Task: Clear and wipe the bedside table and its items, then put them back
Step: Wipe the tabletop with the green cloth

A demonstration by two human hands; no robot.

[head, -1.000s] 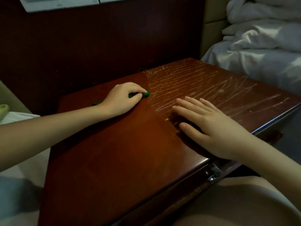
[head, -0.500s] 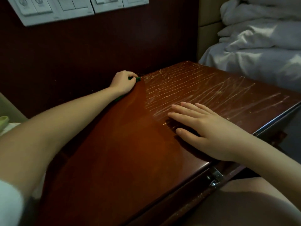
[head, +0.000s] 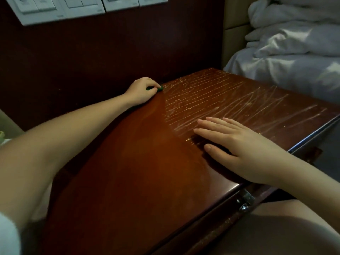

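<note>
Gripped a small green cloth (head: pixel 156 88) in the left hand (head: pixel 140 91) at the 12 o'clock edge of a bedside bench (head: pixel 138 172), hard against a dark panelled wall (head: pixel 92 52). Curled the fingers (head: pixel 153 84) over the cloth so that only a sliver of green showed. Laid the right hand (head: pixel 239 146) flat on the bench top at about 3 o'clock of centre, fingers (head: pixel 213 123) straight, slightly spread, holding nothing.

Made of glossy reddish-brown wood, rectangular, with a rounded front edge. Bore a smooth, even sheen across the part from 6 to 9 o'clock. Bore pale, scratch-like streaks in rough parallel lines, with small light specks, across the part from 12 to 3 o'clock, with the cloth right at the line where the two met. Carried a small metal latch (head: pixel 245 199) under the front edge at 5 o'clock.

Framed by white plastic switch plates (head: pixel 64 6) on the wall at 11 o'clock and rumpled white bedding (head: pixel 294 52) at 2 o'clock.
</note>
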